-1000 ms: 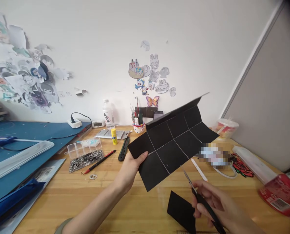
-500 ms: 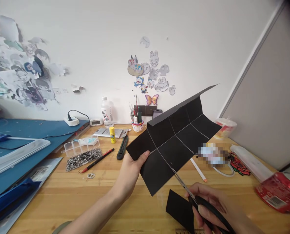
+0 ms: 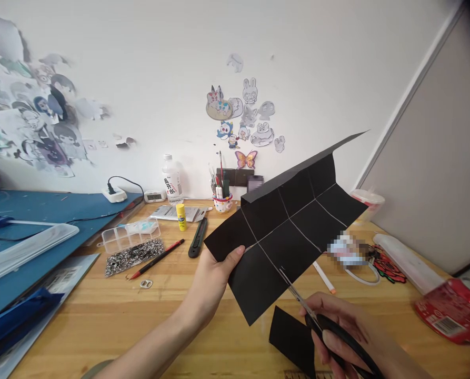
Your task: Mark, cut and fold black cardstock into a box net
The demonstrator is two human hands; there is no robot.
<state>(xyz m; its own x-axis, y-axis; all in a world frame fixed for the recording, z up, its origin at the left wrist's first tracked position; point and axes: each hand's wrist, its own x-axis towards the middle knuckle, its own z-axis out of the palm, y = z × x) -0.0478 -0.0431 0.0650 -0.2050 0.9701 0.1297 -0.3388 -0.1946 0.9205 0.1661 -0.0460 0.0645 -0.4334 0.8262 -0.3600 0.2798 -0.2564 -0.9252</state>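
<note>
A large sheet of black card (image 3: 272, 229), creased with pale lines into rectangles, hangs tilted above the table. My left hand (image 3: 217, 271) pinches its near left part, thumb on top and fingers behind. In my right hand (image 3: 337, 326) is a pair of black-handled scissors (image 3: 298, 300), fingers through the loops. The blade tips meet the card's lower edge at one of the pale lines. Beneath the scissors, a smaller piece of black card (image 3: 292, 339) lies on the table, partly hidden by my right hand.
Left are a clear compartment box of metal rings (image 3: 134, 252), a pencil (image 3: 158, 259), a box cutter (image 3: 198, 237) and a glue stick (image 3: 181, 217). A red can (image 3: 453, 310) stands right, a white pen (image 3: 324, 277) behind the card. A ruler (image 3: 301, 374) shows at the bottom edge.
The far end of the black card has shifted slightly right and its near corner a little lower. The scissors stay at the card's lower edge, both hands keeping their hold.
</note>
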